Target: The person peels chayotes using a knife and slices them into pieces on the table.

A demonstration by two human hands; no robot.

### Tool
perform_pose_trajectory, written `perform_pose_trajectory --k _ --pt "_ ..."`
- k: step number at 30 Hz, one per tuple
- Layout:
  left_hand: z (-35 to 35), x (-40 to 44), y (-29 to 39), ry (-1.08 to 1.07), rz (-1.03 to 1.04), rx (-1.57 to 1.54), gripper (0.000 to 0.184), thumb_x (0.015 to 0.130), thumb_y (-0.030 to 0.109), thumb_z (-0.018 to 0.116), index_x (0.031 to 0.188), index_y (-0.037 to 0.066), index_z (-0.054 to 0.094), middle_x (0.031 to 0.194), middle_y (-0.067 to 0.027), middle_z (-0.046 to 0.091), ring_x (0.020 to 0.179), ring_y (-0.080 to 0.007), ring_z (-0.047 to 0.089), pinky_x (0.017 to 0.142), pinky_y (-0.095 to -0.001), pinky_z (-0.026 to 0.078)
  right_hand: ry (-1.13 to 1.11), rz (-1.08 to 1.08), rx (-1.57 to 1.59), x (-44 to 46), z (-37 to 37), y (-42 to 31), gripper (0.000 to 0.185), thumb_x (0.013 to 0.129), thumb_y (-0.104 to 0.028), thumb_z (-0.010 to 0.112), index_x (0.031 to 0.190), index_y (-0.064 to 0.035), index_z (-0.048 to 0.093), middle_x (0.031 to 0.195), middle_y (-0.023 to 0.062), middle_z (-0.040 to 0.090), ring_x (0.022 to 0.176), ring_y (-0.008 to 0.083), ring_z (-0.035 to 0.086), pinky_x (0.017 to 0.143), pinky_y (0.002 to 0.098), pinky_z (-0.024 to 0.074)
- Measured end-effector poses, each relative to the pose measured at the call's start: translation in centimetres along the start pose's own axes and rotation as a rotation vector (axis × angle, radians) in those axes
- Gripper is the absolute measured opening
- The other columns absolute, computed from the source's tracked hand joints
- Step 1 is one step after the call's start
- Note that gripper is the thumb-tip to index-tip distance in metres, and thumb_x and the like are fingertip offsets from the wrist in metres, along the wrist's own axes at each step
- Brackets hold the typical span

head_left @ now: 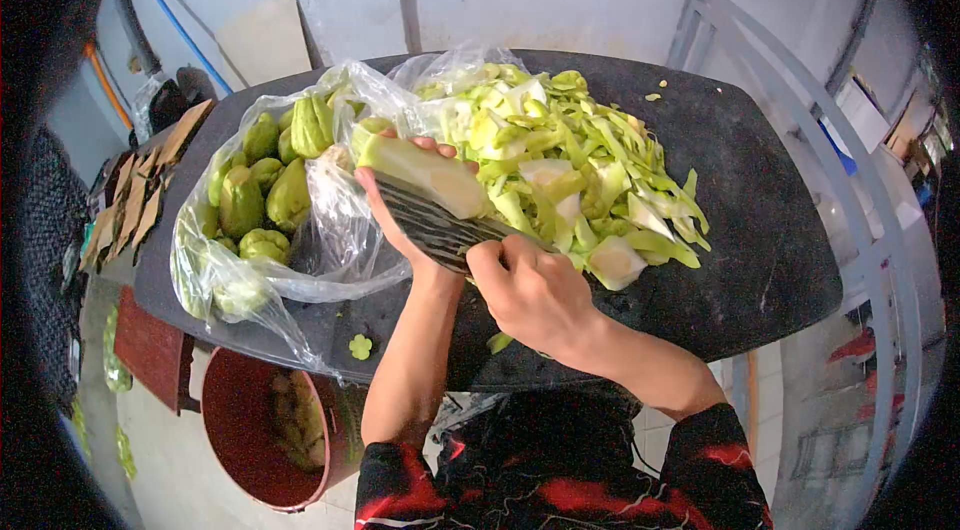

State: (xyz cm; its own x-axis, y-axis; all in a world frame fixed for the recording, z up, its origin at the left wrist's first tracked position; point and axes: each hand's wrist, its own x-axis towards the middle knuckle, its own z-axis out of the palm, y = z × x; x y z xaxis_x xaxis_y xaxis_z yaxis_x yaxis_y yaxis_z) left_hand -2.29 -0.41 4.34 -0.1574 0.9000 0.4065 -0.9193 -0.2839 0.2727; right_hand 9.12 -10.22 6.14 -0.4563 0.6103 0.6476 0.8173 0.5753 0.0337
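Observation:
My left hand [400, 220] is closed around a pale green, partly peeled chayote [425, 175], with fingertips showing along its far edge. My right hand [530, 290] is closed on the near end of a dark, striped blade-like tool [430, 220], which lies along the near side of the chayote. The tool's handle is hidden inside my right fingers. Just beyond and to the right of my hands spreads a large heap of green and whitish peelings [600, 170]. To the left, a clear plastic bag [330, 280] holds several whole green chayotes [288, 192].
Everything on top rests on a dark table [760, 220]. Below its left front edge stands a red bucket [235, 440] with pale pieces inside. A dark red stool [150, 345] is beside it. Grey metal rails [880, 280] rise at the right, and cardboard pieces [140, 190] lie at the left.

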Motion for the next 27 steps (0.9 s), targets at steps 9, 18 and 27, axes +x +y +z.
perform_pose_trajectory --k 9,18,27 --pt "0.1 0.3 0.2 -0.044 -0.068 -0.043 0.051 0.097 0.058 0.038 0.126 0.016 0.046 0.104 -0.0080 0.055 0.093 -0.0247 0.055 0.078 -0.0455 0.053 0.001 0.020 0.010 0.5 0.5 -0.2 0.017 0.079 -0.006 0.058 0.091 -0.0016 0.048 0.068 0.0124 0.052 0.053 0.0276 0.061 0.043 0.0364 0.0502" --pt "-0.1 0.2 0.2 -0.023 -0.088 0.040 0.053 0.097 0.058 0.037 0.124 0.013 0.047 0.102 -0.0085 0.056 0.093 -0.0268 0.056 0.078 -0.0470 0.054 -0.031 0.048 0.029 1.0 0.8 -0.3 0.016 0.080 -0.005 0.056 0.093 -0.0005 0.047 0.068 0.0140 0.053 0.054 0.0279 0.061 0.045 0.0359 0.0511" --pt "-1.2 0.4 0.0 -0.100 -0.179 -0.006 0.050 0.098 0.057 0.038 0.123 0.015 0.048 0.107 -0.0071 0.055 0.099 -0.0239 0.053 0.084 -0.0485 0.051 -0.028 0.069 0.029 1.5 0.9 -0.4 0.016 0.081 -0.007 0.056 0.093 -0.0002 0.047 0.068 0.0152 0.055 0.055 0.0286 0.063 0.047 0.0368 0.0513"
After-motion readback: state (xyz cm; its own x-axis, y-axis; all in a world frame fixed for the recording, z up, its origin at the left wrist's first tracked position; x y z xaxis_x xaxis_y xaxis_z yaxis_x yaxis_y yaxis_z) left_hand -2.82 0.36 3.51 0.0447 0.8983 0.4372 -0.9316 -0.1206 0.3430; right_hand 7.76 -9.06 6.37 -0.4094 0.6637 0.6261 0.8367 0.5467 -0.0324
